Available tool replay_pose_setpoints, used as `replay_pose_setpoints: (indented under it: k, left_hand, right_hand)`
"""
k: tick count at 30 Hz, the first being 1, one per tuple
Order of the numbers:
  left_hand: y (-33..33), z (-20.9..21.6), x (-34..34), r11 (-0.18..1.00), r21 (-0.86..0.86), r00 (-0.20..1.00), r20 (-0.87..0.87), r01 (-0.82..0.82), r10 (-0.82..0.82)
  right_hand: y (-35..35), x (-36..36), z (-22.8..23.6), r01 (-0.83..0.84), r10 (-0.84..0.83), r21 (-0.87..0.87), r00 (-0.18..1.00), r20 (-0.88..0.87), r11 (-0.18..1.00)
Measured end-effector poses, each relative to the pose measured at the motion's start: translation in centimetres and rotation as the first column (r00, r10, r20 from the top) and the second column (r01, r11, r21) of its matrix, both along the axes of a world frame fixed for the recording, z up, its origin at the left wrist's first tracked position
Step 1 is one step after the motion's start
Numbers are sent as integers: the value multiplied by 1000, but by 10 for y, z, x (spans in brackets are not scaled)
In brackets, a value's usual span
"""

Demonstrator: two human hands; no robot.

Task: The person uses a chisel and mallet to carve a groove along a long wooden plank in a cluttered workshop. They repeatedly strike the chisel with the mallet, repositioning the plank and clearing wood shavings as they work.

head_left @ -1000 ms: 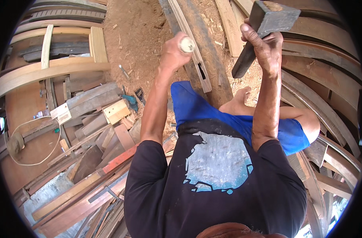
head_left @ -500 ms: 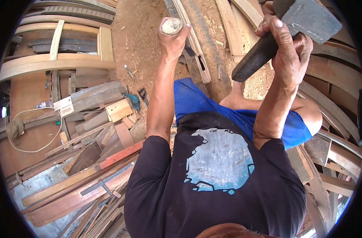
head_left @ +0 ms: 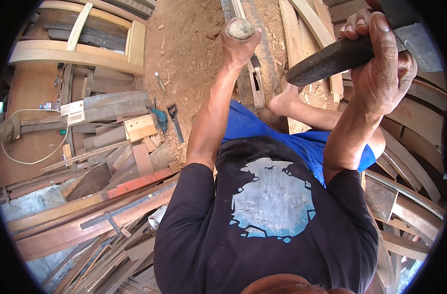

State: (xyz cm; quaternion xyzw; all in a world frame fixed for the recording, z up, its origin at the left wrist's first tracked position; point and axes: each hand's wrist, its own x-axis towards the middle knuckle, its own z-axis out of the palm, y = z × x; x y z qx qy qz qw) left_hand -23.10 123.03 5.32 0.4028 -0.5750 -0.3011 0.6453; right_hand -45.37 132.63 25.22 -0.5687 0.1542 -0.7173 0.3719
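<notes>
Left hand fisted round chisel, butt end showing at 12 o'clock, blade hidden below fist. Right hand clenched on dark mallet handle, raised at 1–2 o'clock; mallet head partly cut by rim. Under chisel: long frame piece on sawdust floor. Bare foot just beside it. Scrap wood pile at 9 o'clock.
</notes>
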Motion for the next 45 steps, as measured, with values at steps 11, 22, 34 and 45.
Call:
replay_pose_setpoints:
  k: [11,22,34,45]
  left_hand:
    - [2,-5,-4,992,123,999,-51,15,-9]
    - [11,10,-3,992,125,993,-114,26,-12]
    - [9,3,0,998,56,1000,22,17,-18]
    - [8,1,-3,993,119,1000,-11,14,-13]
  right_hand:
    - [-12,2,-4,125,-126,-19,986,-111,992]
    - [-27,2,-15,169,-177,-56,956,-234,984]
    - [-35,-2,-19,82,-106,-100,956,-275,992]
    - [-28,7,-19,309,-275,14,865,-419,951]
